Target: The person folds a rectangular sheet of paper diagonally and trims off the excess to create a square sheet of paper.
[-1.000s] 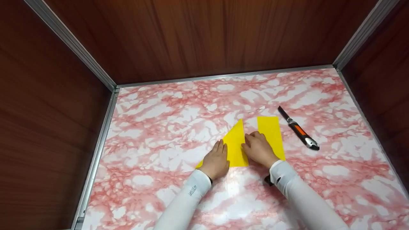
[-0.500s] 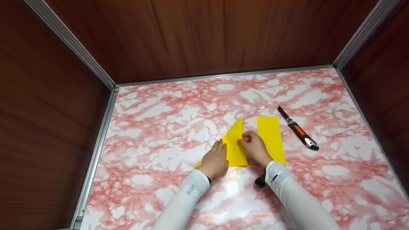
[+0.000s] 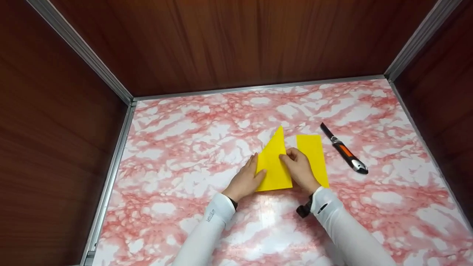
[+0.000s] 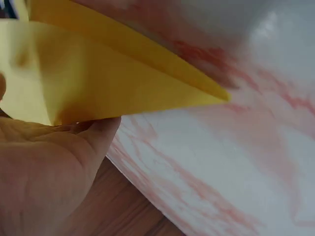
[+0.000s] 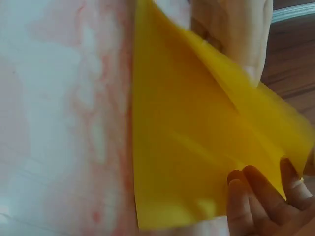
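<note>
A sheet of yellow paper (image 3: 272, 171) with a slanted, folded left side is raised between both hands in the head view. My left hand (image 3: 244, 181) grips its left edge, thumb on the near face and the other fingers along the edge. At the right edge, my right hand (image 3: 300, 170) pinches the sheet between thumb and fingers. The left wrist view shows the paper (image 4: 108, 73) bent along a fold, its pointed corner reaching right. In the right wrist view a folded flap (image 5: 256, 93) lifts off the sheet.
To the right, partly behind the right hand, lies a yellow paper strip (image 3: 314, 153). Beyond it rests a black utility knife (image 3: 345, 151) with an orange inset, blade pointing away. The pink-and-white marbled table (image 3: 177, 140) is bounded by dark wood panels (image 3: 221, 44) with metal edging.
The left hand has gone from lying flat on the paper to gripping its left edge. The sheet has risen and turned slightly; the right hand pinches its right edge. Strip and knife stay put.
</note>
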The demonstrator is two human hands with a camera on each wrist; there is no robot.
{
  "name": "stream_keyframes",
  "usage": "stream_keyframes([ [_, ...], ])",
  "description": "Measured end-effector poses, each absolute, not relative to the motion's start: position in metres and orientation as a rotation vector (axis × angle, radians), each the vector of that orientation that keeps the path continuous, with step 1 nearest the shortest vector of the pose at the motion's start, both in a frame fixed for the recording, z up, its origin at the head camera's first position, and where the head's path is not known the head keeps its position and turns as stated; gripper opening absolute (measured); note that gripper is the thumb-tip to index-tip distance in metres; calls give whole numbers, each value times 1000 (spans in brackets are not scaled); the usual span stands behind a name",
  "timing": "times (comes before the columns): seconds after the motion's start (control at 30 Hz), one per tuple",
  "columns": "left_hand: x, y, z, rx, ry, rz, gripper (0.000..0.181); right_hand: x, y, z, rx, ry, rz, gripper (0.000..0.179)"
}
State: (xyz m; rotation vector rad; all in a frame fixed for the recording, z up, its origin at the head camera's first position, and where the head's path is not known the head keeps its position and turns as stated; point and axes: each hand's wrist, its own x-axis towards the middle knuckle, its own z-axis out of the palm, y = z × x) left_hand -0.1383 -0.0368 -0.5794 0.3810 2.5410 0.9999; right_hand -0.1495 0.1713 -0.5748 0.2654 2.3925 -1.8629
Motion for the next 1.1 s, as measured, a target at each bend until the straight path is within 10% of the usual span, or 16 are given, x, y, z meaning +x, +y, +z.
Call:
stream_keyframes([
  [1.1, -143, -63, -571, -166, 1576, 1983, 31, -132, 193, -552, -80, 2308, -2234, 11],
])
